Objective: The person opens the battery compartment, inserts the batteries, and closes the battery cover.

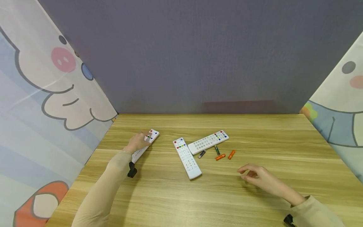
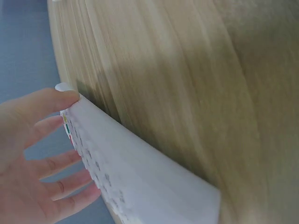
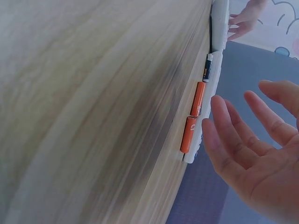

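Note:
At the left of the table my left hand (image 1: 138,142) lies over a white remote control (image 1: 153,134). In the left wrist view the thumb is against one long side of that remote control (image 2: 135,163), with the other fingers spread along its button side. My right hand (image 1: 262,178) hovers over the right part of the table, fingers loosely bent and holding nothing. Nearest to it are two orange batteries (image 1: 231,154). A dark battery (image 1: 202,154) and a green battery (image 1: 217,150) lie further left, beside two more white remote controls.
One remote control (image 1: 187,157) slants across the middle of the wooden table (image 1: 158,201). Another remote control (image 1: 208,142) lies behind the batteries, its left end close to the first. A grey panel (image 1: 181,56) rises at the back edge, with cartoon-printed sheets (image 1: 56,94) at both sides.

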`<state>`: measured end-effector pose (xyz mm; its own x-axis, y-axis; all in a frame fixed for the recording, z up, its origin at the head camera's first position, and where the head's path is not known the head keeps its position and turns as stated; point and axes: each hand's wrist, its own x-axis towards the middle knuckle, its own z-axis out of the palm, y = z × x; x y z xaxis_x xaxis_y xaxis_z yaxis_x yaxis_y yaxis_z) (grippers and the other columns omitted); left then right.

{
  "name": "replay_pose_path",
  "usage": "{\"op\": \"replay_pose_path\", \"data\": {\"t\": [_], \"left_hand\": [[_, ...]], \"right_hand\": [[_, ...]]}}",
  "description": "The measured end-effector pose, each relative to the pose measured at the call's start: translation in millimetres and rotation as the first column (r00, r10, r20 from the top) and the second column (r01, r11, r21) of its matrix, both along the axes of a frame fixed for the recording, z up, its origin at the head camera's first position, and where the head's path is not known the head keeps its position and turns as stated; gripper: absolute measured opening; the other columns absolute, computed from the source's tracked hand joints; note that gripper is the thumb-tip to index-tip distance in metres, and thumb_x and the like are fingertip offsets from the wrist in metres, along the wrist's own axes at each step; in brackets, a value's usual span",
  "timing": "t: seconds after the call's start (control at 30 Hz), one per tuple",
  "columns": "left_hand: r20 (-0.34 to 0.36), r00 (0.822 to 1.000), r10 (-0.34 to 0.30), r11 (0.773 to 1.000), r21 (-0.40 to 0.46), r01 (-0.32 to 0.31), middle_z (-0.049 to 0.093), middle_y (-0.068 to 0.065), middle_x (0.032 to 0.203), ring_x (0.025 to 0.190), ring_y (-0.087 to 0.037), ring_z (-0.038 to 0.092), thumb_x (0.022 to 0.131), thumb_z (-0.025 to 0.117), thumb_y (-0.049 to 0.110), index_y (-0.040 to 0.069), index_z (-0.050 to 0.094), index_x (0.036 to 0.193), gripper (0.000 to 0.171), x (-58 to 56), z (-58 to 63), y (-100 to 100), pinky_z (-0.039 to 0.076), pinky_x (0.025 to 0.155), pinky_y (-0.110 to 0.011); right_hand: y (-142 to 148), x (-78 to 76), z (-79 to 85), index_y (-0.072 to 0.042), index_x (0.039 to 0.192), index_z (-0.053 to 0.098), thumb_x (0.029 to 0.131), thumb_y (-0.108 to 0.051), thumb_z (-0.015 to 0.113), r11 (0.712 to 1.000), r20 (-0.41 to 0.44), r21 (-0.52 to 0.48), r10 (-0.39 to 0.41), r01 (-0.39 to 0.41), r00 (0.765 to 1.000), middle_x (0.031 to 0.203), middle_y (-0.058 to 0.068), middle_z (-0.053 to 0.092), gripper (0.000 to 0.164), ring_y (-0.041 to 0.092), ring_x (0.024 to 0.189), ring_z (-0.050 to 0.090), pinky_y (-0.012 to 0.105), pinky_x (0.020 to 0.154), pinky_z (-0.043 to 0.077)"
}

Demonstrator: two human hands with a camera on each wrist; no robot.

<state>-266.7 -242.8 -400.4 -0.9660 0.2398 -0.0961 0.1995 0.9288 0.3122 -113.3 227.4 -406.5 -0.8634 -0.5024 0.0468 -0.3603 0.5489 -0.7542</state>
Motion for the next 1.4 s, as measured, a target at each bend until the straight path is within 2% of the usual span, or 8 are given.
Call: {"op": "replay_pose_path", "data": {"t": [0.23, 0.53, 0.8, 0.93, 1.07, 1.17, 1.3, 1.4], "left_hand": [[0.025, 1.0, -0.002, 1.0, -0.012, 0.002, 0.047, -0.028, 0.121, 0.09, -0.031, 0.053, 0.08, 0.063, 0.016, 0.002, 0.049, 0.123, 0.048, 2.8, -0.2, 1.3, 0.049, 0.064, -0.038], [-0.051, 0.997, 0.054, 0.998, -0.027, -0.056, 0.047, -0.028, 0.121, 0.101, -0.044, 0.049, 0.086, 0.055, 0.019, -0.001, 0.049, 0.122, 0.041, 6.7, 2.8, 14.8, 0.045, 0.079, -0.055], [-0.12, 0.991, 0.064, 0.998, 0.014, -0.063, 0.055, -0.025, 0.112, 0.083, -0.033, 0.057, 0.085, 0.057, 0.022, 0.001, 0.055, 0.117, 0.038, 13.6, 13.5, 38.0, 0.05, 0.062, -0.041], [-0.099, 0.994, 0.053, 0.997, 0.056, -0.048, 0.055, -0.024, 0.111, 0.06, -0.019, 0.049, 0.084, 0.056, 0.021, 0.0, 0.055, 0.116, 0.038, 17.6, 16.0, 48.1, 0.039, 0.045, -0.026], [-0.057, 0.998, 0.032, 0.993, 0.116, -0.025, 0.059, -0.024, 0.097, 0.044, -0.012, 0.036, 0.086, 0.053, 0.019, -0.002, 0.052, 0.118, 0.038, 22.9, 17.3, 58.3, 0.029, 0.037, -0.019], [-0.059, 0.998, 0.036, 0.991, 0.129, -0.028, 0.058, -0.023, 0.096, 0.043, -0.01, 0.037, 0.086, 0.054, 0.021, -0.001, 0.053, 0.118, 0.038, 26.2, 16.7, 66.9, 0.031, 0.038, -0.019], [-0.04, 0.997, 0.059, 0.987, 0.154, -0.052, 0.049, -0.024, 0.118, 0.047, -0.015, 0.046, 0.085, 0.055, 0.023, 0.003, 0.053, 0.119, 0.039, 30.5, 14.8, 78.4, 0.041, 0.043, -0.025], [-0.023, 0.998, 0.066, 0.983, 0.175, -0.061, 0.045, -0.023, 0.125, 0.059, -0.022, 0.054, 0.085, 0.054, 0.023, 0.005, 0.053, 0.12, 0.039, 34.7, 13.8, 86.4, 0.049, 0.056, -0.035]], "right_hand": [[0.3, 0.3, -1.7, -0.001, 0.106, 0.058, 0.088, -0.019, 0.054, 1.0, -0.015, 0.002, 0.001, -0.001, 1.0, 0.1, 0.013, 0.059, 0.026, 0.008, 0.074, 0.057, 0.022, 0.063, 0.05], [-0.8, 1.1, -1.2, 0.0, 0.106, 0.058, 0.089, -0.019, 0.053, 1.0, -0.027, -0.006, 0.012, -0.012, 1.0, 0.101, 0.014, 0.06, 0.026, 0.009, 0.074, 0.057, 0.023, 0.063, 0.05], [-1.4, 1.9, -0.1, 0.0, 0.106, 0.057, 0.089, -0.018, 0.053, 1.0, -0.032, -0.003, 0.012, -0.012, 0.999, 0.101, 0.014, 0.06, 0.025, 0.009, 0.074, 0.057, 0.023, 0.063, 0.05], [-1.1, 1.8, 0.8, 0.0, 0.106, 0.057, 0.089, -0.018, 0.053, 1.0, -0.029, -0.005, 0.01, -0.01, 1.0, 0.102, 0.014, 0.06, 0.025, 0.009, 0.075, 0.057, 0.023, 0.064, 0.05], [-0.8, 1.7, 0.3, -0.001, 0.106, 0.057, 0.089, -0.017, 0.053, 1.0, -0.033, -0.009, 0.011, -0.011, 0.999, 0.102, 0.014, 0.059, 0.025, 0.009, 0.074, 0.057, 0.023, 0.064, 0.05], [-0.5, 1.6, -0.1, -0.001, 0.106, 0.058, 0.089, -0.017, 0.053, 1.0, -0.038, -0.012, 0.011, -0.011, 0.999, 0.102, 0.014, 0.06, 0.024, 0.009, 0.074, 0.057, 0.022, 0.064, 0.05], [0.2, 1.1, 0.1, -0.001, 0.107, 0.057, 0.089, -0.016, 0.053, 1.0, -0.033, -0.01, 0.007, -0.007, 0.999, 0.102, 0.014, 0.06, 0.024, 0.008, 0.074, 0.056, 0.022, 0.063, 0.05], [0.7, 0.6, 0.2, -0.001, 0.108, 0.057, 0.089, -0.017, 0.053, 1.0, -0.021, -0.01, 0.008, -0.008, 1.0, 0.103, 0.014, 0.059, 0.025, 0.008, 0.075, 0.056, 0.022, 0.063, 0.05]]}}
